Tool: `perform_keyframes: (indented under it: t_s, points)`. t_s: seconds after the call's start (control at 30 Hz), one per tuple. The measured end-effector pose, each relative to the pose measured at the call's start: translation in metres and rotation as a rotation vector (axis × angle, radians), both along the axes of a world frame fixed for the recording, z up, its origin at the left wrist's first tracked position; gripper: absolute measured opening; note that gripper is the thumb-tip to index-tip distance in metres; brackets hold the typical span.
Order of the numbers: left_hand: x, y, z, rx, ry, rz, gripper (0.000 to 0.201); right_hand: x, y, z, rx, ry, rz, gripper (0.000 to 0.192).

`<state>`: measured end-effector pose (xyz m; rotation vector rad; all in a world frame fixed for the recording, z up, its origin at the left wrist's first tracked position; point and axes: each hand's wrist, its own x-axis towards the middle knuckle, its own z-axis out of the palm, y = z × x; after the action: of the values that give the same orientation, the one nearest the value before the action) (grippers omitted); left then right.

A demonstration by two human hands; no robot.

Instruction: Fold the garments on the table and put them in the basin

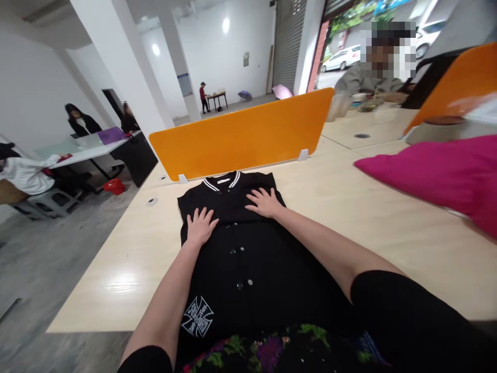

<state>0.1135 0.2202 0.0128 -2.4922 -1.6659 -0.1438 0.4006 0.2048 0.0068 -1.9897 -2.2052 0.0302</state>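
Note:
A black sleeveless vest (229, 254) with a white-striped collar and snap buttons down its front lies spread on the light wooden table (116, 259). My left hand (201, 226) rests flat on the vest's left chest area, fingers spread. On the opposite side, near the right armhole, my right hand (265, 203) also lies flat with fingers apart. Neither hand grips the cloth. A white cross-shaped print (197, 316) shows at the lower left of the vest. Its bottom end meets the dark floral clothing at my waist, so that edge is hard to make out.
An orange divider (240, 137) stands just beyond the collar. To the right lies magenta cloth (430, 176). A person (361, 77) sits across the table at upper right, by several containers. At far left, people work around another table (85, 150), near a red bucket (114, 186).

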Motion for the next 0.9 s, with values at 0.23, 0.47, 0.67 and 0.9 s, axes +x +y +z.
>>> perform_keyframes:
  t_s: [0.23, 0.47, 0.67, 0.9]
  points:
    - [-0.017, -0.021, 0.0, -0.015, -0.04, 0.026, 0.057, -0.001, -0.031, 0.003, 0.028, 0.108, 0.031, 0.061]
    - [-0.122, -0.125, 0.006, 0.294, -0.465, 0.179, 0.044, 0.054, -0.146, 0.015, 0.462, 0.711, -0.132, 0.04]
    - [-0.181, -0.273, -0.081, 0.083, -0.858, 0.73, 0.047, 0.078, -0.325, -0.034, 0.786, 0.731, -0.778, 0.026]
    - [-0.144, -0.272, -0.13, -0.485, -1.147, 0.455, 0.066, 0.038, -0.376, -0.108, 0.165, 0.837, -0.431, 0.036]
